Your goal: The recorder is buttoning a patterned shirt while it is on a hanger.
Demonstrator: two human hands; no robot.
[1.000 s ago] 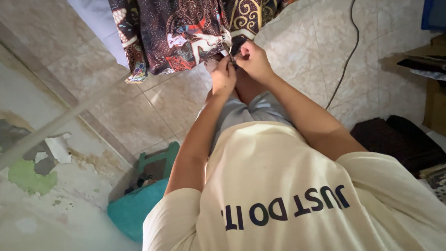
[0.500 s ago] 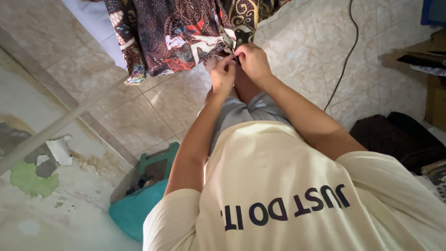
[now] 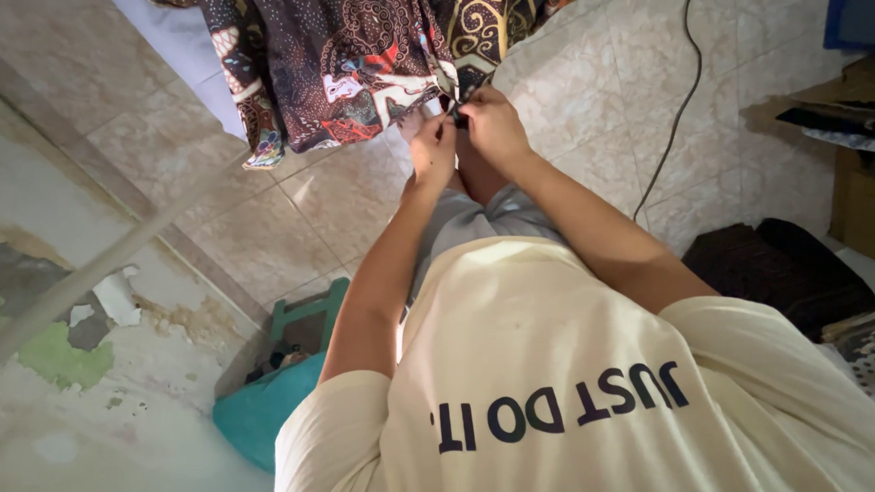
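Pinching one patterned batik shirt [image 3: 350, 53], left hand [image 3: 433, 148], right hand [image 3: 491, 126], both fingers closed on its edge

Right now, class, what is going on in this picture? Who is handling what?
A person in a cream T-shirt stands over a tiled floor and works with both hands at the front edge of a dark patterned shirt that hangs in front of them. The left hand and the right hand meet at one small spot on the cloth, pinching it with the fingertips. What is between the fingers is too small to tell. A cable trails across the floor.
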